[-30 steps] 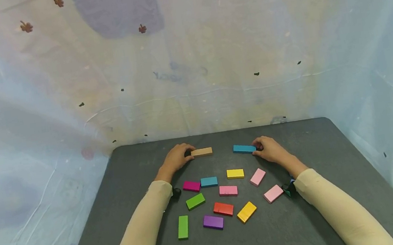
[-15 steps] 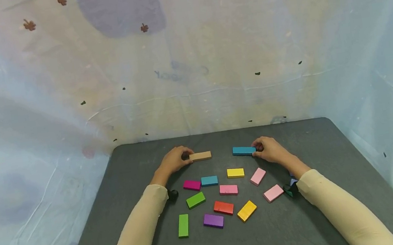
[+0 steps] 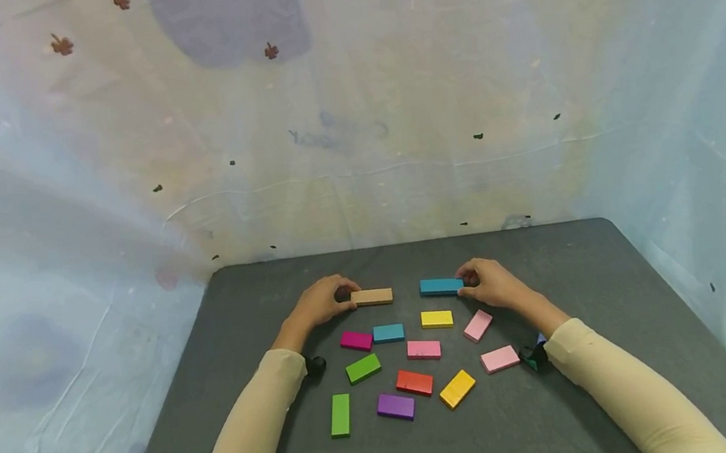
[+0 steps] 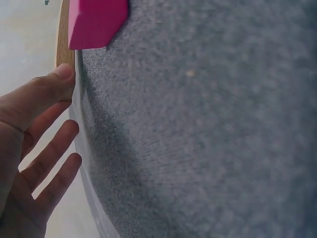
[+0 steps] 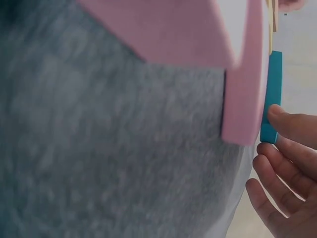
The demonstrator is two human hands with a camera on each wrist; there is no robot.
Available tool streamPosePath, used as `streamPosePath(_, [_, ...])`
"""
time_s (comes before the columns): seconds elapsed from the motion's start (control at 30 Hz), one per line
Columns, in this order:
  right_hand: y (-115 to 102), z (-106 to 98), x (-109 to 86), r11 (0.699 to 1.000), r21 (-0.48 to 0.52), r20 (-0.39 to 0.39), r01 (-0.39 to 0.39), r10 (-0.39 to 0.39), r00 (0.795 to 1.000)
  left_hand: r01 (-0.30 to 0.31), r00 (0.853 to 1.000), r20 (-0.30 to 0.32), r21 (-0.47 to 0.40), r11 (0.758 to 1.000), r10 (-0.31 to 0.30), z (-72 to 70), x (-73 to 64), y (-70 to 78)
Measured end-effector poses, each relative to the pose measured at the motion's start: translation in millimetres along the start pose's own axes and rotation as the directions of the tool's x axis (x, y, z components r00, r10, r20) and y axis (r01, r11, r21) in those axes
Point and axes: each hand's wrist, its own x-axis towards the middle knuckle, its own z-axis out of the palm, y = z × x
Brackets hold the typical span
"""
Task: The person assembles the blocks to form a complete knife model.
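Note:
My left hand [image 3: 322, 302] pinches the left end of a natural wood block [image 3: 372, 298] near the back of the table. Across a gap to its right, my right hand [image 3: 490, 282] pinches the right end of a blue block [image 3: 440, 287]. The two blocks lie roughly in line, their free ends facing each other. In the left wrist view the thumb presses the wood block [image 4: 65, 39], the other fingers spread below. The right wrist view has thumb and forefinger at the end of the blue block [image 5: 274, 84].
Nearer to me lie several loose blocks: magenta [image 3: 357, 340], teal [image 3: 388, 333], yellow [image 3: 436, 319], pink [image 3: 423, 349], green [image 3: 363, 368], red [image 3: 414, 382], purple [image 3: 396, 406]. A pink block [image 3: 500, 359] lies beside my right wrist. A printed sheet [image 3: 347, 106] hangs behind the grey table [image 3: 501, 438].
Both hands have drawn their blocks slightly toward me, and the blue block has shifted left, narrowing the gap. The pink block by my right wrist has turned slightly.

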Motion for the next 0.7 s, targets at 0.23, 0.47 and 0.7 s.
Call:
streamPosePath(0.23, [-11.3,3.1,-0.6,0.999,0.019,0.013,0.035,-0.035,0.999,-0.012,1.000,0.014,-0.011,1.000,0.012,0.3,-5.3,1.5])
streamPosePath(0.47, [-24.2,5.8,0.3,0.997,0.048,0.032,0.062,-0.064,0.997,-0.021,1.000,0.018,-0.031,0.999,0.021,-0.3,-9.3,4.6])
streamPosePath(0.7, [-29.7,9.6,2.0,0.997,0.046,0.047,0.062,-0.065,0.997,-0.024,0.999,0.025,-0.023,0.999,0.025,2.4,-7.7,3.6])
